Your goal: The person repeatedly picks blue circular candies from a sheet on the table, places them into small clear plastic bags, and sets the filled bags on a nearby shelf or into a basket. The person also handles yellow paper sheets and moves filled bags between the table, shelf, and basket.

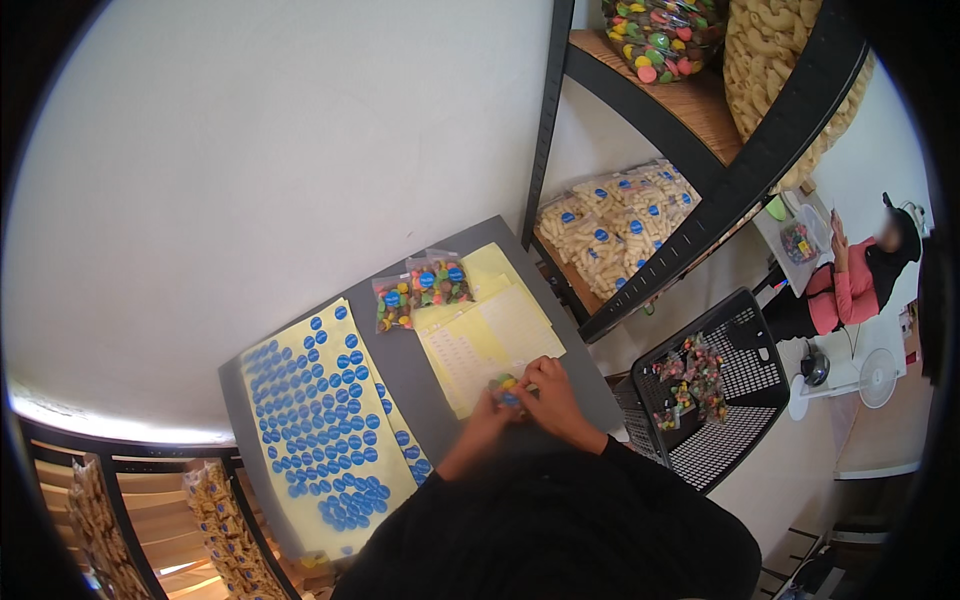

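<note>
Both my left hand [491, 416] and my right hand [553, 396] grip a small clear bag of colourful candies [504, 382] at the near edge of the grey table [397, 360]. A blue round sticker shows on that bag, partly covered by my fingers. Just beyond my hands lie yellow sheets with small white labels [480, 337]. Several bags of candies with blue stickers [426, 281] rest at the table's far side. To the left, a large yellow sheet [300, 480] carries rows of round blue stickers [322, 409]; part of another sticker sheet shows from under it.
A black plastic basket [705, 442] with several candy bags [697, 382] stands at right. Behind it a person [855, 277] in pink sits by another table [787, 247]. A black-framed shelf [645, 105] holds large snack bags [622, 221]. More snack bags [225, 532] stand at lower left.
</note>
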Demonstrator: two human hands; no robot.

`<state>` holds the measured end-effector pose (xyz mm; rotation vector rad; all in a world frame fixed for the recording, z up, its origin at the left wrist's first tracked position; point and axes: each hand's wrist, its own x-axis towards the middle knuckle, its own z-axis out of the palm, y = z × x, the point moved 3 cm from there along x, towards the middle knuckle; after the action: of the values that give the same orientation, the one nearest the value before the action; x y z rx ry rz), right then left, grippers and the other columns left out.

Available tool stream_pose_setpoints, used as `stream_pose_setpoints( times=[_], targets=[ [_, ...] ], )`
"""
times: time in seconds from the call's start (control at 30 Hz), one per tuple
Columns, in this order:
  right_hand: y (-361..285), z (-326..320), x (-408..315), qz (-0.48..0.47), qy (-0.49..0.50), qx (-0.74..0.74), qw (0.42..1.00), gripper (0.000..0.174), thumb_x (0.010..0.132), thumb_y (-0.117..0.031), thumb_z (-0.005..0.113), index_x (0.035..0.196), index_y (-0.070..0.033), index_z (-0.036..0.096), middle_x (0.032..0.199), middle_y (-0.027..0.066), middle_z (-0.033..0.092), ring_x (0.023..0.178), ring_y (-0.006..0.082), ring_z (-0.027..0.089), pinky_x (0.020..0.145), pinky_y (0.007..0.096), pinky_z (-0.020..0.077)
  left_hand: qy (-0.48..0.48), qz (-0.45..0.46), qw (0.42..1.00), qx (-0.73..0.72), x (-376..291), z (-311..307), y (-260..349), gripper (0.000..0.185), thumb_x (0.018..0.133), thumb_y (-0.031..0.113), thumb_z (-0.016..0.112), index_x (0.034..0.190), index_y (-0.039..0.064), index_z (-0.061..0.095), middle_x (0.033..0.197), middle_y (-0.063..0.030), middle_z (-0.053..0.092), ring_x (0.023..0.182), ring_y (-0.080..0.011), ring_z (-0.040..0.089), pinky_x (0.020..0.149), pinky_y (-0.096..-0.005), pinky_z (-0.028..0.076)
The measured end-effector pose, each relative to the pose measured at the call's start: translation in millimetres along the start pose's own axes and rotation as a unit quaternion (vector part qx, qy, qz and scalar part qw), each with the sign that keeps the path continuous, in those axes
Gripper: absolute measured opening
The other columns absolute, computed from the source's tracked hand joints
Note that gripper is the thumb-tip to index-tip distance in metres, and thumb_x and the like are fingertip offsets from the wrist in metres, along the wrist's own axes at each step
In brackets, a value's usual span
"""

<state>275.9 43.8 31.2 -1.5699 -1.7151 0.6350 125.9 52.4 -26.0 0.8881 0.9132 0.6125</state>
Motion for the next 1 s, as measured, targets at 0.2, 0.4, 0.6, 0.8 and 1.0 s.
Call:
stream_pose_setpoints(
  times=[0.2, 0.4, 0.6, 0.8, 1.0],
  targets=[
    [-0.9, -1.2, 0.5, 0.012, 0.01, 0.013, 1.0, 0.019, 0.083, -0.021, 0.072, 0.084, -0.005, 0.064, 0.099, 0.0122, 0.056, 0.098, 0.0322, 0.052, 0.085, 0.0433, 0.0421, 0.0, 0.015, 1.0, -0.016, -5.5, 6.3, 13.8, 0.046, 0.094, 0.016, 0.062, 0.129, -0.005, 0.04, 0.117, -0.0135, 0.058, 0.096, -0.0177, 0.062, 0.086, -0.0312, 0.051],
    [0.6, 7.2, -5.7, 0.088, 0.078, 0.107, 0.987, 0.03, 0.084, -0.021, 0.072, 0.102, -0.003, 0.057, 0.097, 0.0132, 0.054, 0.099, 0.0297, 0.055, 0.085, 0.0388, 0.0447, 0.031, 0.013, 0.998, -0.045, -11.8, 13.2, 24.0, 0.041, 0.096, 0.013, 0.056, 0.131, -0.004, 0.04, 0.121, -0.0139, 0.056, 0.103, -0.0179, 0.059, 0.088, -0.0299, 0.049],
    [34.6, 32.0, -12.7, 0.244, 0.015, 0.26, 0.934, 0.041, 0.095, -0.031, 0.062, 0.116, 0.001, 0.048, 0.105, 0.0163, 0.056, 0.1, 0.0284, 0.058, 0.088, 0.037, 0.0467, 0.039, 0.023, 0.996, -0.071, -9.1, 11.5, 18.4, 0.041, 0.097, 0.014, 0.056, 0.132, -0.001, 0.041, 0.122, -0.0128, 0.056, 0.104, -0.0196, 0.059, 0.087, -0.0305, 0.049],
    [39.9, 37.3, -17.5, 0.195, -0.006, 0.272, 0.942, 0.034, 0.103, -0.032, 0.051, 0.115, 0.0, 0.049, 0.101, 0.0118, 0.057, 0.094, 0.0187, 0.056, 0.084, 0.033, 0.0461, 0.094, 0.03, 0.992, -0.08, -14.1, 12.4, 22.7, 0.035, 0.101, 0.024, 0.055, 0.125, 0.0, 0.05, 0.117, -0.0119, 0.059, 0.1, -0.0195, 0.06, 0.085, -0.0315, 0.05],
    [24.4, 36.3, -17.3, 0.146, -0.108, 0.147, 0.972, 0.046, 0.101, -0.04, 0.05, 0.115, 0.003, 0.049, 0.111, 0.0268, 0.055, 0.104, 0.0414, 0.057, 0.091, 0.0434, 0.0443, 0.143, 0.048, 0.982, 0.11, -12.6, 3.2, 23.4, 0.035, 0.104, 0.03, 0.048, 0.12, 0.0, 0.054, 0.109, -0.0128, 0.062, 0.101, -0.0204, 0.06, 0.086, -0.0343, 0.049]
  ],
)
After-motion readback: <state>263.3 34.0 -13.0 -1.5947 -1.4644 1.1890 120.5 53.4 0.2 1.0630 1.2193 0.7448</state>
